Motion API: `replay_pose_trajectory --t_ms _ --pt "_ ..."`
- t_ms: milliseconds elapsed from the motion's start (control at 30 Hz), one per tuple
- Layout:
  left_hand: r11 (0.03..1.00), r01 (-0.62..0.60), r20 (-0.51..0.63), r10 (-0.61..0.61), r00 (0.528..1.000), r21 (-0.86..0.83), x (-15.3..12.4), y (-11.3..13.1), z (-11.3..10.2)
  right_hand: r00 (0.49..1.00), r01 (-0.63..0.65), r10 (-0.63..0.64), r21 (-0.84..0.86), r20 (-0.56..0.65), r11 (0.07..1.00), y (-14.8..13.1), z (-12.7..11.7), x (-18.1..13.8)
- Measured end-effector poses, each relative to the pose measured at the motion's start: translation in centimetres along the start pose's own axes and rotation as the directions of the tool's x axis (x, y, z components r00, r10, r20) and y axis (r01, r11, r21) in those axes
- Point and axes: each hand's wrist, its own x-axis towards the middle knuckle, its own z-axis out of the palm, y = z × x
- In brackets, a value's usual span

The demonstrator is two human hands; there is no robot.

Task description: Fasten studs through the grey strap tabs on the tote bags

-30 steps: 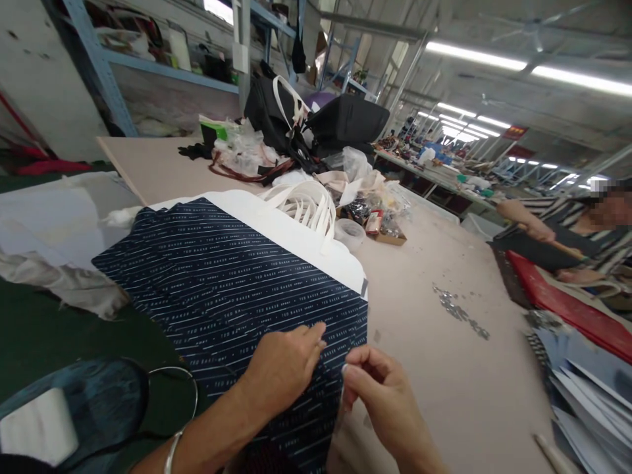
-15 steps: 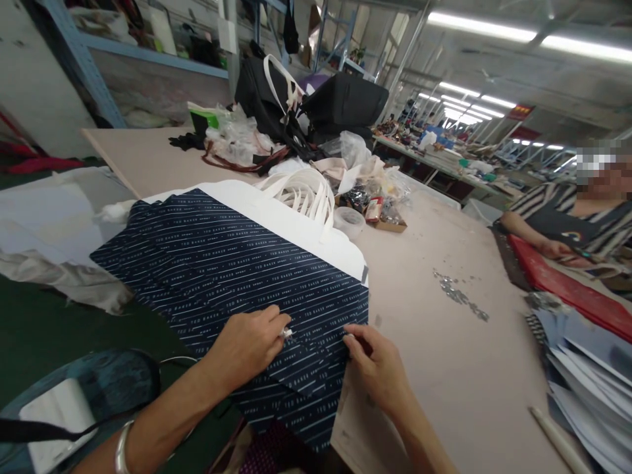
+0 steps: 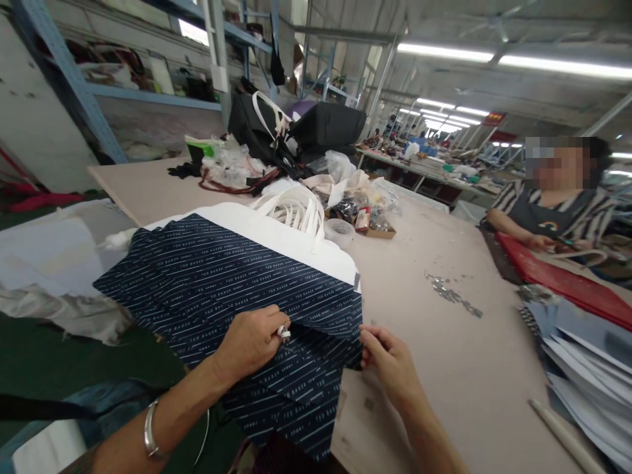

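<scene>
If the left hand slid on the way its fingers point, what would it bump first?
Probably the right hand, pinching the navy bag at its edge; the left hand rests on that bag, pointing toward it.

Bare forearms; 1 silvery, probably metal bangle point(image 3: 149, 431) above the left hand point(image 3: 249, 342)

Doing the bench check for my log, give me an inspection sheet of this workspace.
Surface: beige table, silver scraps scattered.
Job's things: navy white-striped paper bag, top layer lifted near the hands.
Clutter: white handle bundle, black bags, grey sheet stack.
Grip: left hand pinches small white piece on the bag; right hand pinches its edge.
Cables: thin dark loop by left forearm.
Surroundings: blue metal shelving, seated co-worker.
</scene>
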Motion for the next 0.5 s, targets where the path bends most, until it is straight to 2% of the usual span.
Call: replay_pose_trajectory --t_ms 100,167,233,300,367,400,500 --pt "1.0 0.004 -0.068 -0.004 0.998 -0.013 0.7 0.5 -0.6 0.998 0.0 0.011 0.164 -0.069 0.987 -0.2 -0.6 0.3" --pt "0.999 -0.029 -0.134 0.025 0.991 -0.029 1.4 1.4 -0.9 0.984 0.077 -0.038 0.224 -0.174 0.972 -0.8 -0.9 0.2" --pt "0.996 -0.082 -0.187 0.076 0.98 -0.028 2.2 2.6 -1.0 0.945 0.21 -0.142 0.215 -0.293 0.954 -1.8 -1.1 -0.1" --pt "0.991 -0.132 -0.194 0.124 0.973 -0.029 2.8 4.3 -0.7 0.886 0.361 -0.304 0.112 -0.35 0.926 -2.9 -1.2 -0.5" --pt "0.986 -0.157 -0.169 0.145 0.975 -0.061 3.2 6.1 -0.2 0.84 0.47 -0.452 -0.013 -0.299 0.882 -3.8 -1.3 -1.0" --pt "0.983 -0.164 -0.153 0.15 0.977 -0.086 3.3 7.0 0.2 0.834 0.498 -0.497 -0.061 -0.24 0.865 -4.0 -1.4 -1.3" --pt "0.978 -0.162 -0.116 0.147 0.982 -0.134 3.2 9.2 1.1 0.829 0.535 -0.555 -0.187 -0.074 0.824 -3.9 -1.6 -1.8"
